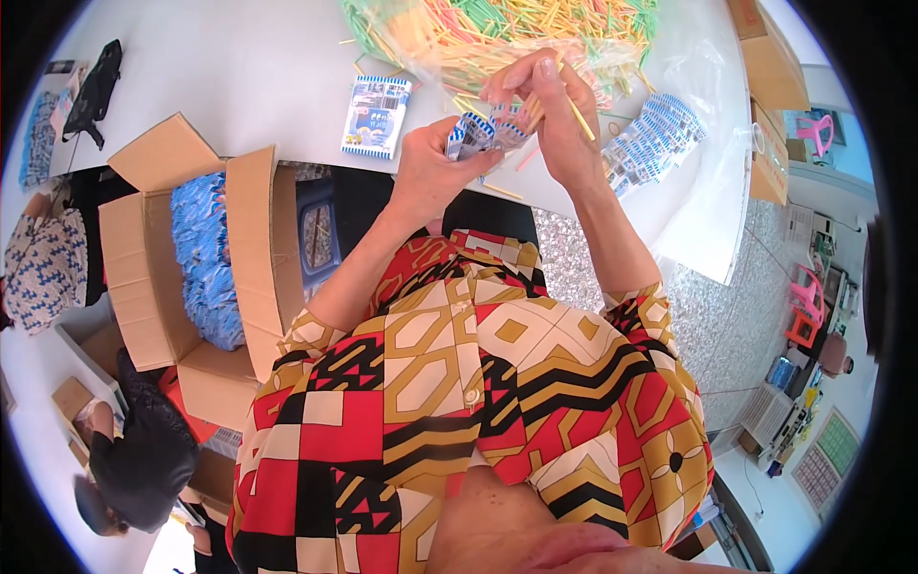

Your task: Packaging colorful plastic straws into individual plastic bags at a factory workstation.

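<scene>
- Head view: the left hand (432, 167) grips a small blue-and-white paper packet (475, 134), held above the near edge of the white counter (249, 67).
- The right hand (545, 105), at 3 o'clock from the left and touching the same packet, pinches thin yellow sticks (577, 113) at the packet's mouth.
- At 12 o'clock lies a heap of coloured sticks (497, 24) in clear plastic.
- At 9 o'clock a flat packet (376, 117) lies alone; at 3 o'clock, fanned packets (655, 139).
- Down at 8 o'clock, a cardboard box (143, 277) holds blue packets.

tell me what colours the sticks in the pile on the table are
Mostly yellow, green and pink sticks, seen in the head view.
</scene>
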`<state>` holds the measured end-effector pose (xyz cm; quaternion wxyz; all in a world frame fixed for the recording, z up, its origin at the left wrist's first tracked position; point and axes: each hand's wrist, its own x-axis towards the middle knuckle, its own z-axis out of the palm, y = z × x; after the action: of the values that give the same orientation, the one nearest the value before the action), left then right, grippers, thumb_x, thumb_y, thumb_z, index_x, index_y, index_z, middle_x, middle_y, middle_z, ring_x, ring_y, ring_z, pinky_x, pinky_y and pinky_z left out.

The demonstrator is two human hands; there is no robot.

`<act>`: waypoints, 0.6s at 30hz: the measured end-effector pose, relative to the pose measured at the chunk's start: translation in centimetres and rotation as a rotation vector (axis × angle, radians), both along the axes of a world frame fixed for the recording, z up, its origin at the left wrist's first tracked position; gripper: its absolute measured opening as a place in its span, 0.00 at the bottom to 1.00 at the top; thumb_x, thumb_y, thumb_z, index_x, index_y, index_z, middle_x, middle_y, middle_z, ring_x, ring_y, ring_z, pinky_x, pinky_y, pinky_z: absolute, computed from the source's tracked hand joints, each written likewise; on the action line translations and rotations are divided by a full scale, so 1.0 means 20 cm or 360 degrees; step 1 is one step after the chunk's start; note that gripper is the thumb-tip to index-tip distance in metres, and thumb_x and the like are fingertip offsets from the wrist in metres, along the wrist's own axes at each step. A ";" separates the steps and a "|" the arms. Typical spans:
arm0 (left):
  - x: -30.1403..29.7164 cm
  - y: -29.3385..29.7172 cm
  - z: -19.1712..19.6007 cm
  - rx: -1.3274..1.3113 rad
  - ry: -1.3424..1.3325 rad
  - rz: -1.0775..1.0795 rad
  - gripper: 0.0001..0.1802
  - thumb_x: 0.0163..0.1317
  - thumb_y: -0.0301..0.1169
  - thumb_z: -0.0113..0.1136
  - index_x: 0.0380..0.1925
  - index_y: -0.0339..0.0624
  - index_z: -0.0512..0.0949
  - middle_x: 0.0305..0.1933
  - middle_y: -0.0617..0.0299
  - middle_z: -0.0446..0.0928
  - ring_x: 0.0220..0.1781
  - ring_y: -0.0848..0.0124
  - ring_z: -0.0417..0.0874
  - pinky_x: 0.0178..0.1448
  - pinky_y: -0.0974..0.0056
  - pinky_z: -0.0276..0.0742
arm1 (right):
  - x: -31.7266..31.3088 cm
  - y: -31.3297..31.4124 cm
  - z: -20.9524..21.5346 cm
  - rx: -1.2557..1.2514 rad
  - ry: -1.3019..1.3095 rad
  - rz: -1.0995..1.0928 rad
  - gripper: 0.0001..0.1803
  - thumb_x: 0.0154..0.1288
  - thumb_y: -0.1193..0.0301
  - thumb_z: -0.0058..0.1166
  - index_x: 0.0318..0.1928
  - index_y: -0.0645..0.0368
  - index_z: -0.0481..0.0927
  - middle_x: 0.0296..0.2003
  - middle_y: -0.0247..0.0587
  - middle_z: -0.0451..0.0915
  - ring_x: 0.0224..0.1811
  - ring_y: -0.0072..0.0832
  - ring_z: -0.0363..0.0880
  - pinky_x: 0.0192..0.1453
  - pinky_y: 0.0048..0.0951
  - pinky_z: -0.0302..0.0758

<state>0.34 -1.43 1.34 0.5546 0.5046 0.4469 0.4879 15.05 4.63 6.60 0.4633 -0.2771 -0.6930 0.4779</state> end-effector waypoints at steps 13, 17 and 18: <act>0.01 0.03 -0.02 0.0086 -0.0006 0.0099 0.10 0.50 0.29 0.67 0.31 0.35 0.80 0.21 0.68 0.76 0.22 0.82 0.69 0.26 0.72 0.65 | 0.02 0.01 0.02 0.0132 -0.0325 0.0122 0.21 0.72 0.58 0.34 0.48 0.59 0.76 0.59 0.42 0.67 0.62 0.32 0.63 0.60 0.33 0.65; 0.01 0.05 -0.06 0.0188 0.0110 0.0189 0.10 0.49 0.29 0.68 0.28 0.35 0.79 0.19 0.67 0.75 0.21 0.81 0.68 0.25 0.72 0.65 | 0.04 0.03 0.03 0.0277 -0.0399 0.0123 0.26 0.71 0.53 0.30 0.53 0.57 0.75 0.62 0.42 0.64 0.65 0.35 0.61 0.65 0.38 0.59; 0.01 0.06 -0.07 0.0238 0.0122 0.0217 0.10 0.49 0.29 0.68 0.27 0.35 0.79 0.19 0.66 0.74 0.21 0.81 0.68 0.25 0.71 0.65 | 0.04 0.04 0.02 0.0248 -0.0387 0.0139 0.27 0.71 0.52 0.29 0.54 0.56 0.74 0.63 0.43 0.63 0.65 0.35 0.60 0.66 0.38 0.57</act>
<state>0.50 -0.31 -0.14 0.4633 0.5314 0.4635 0.5368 15.85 5.36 7.08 0.3748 -0.2656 -0.7904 0.4053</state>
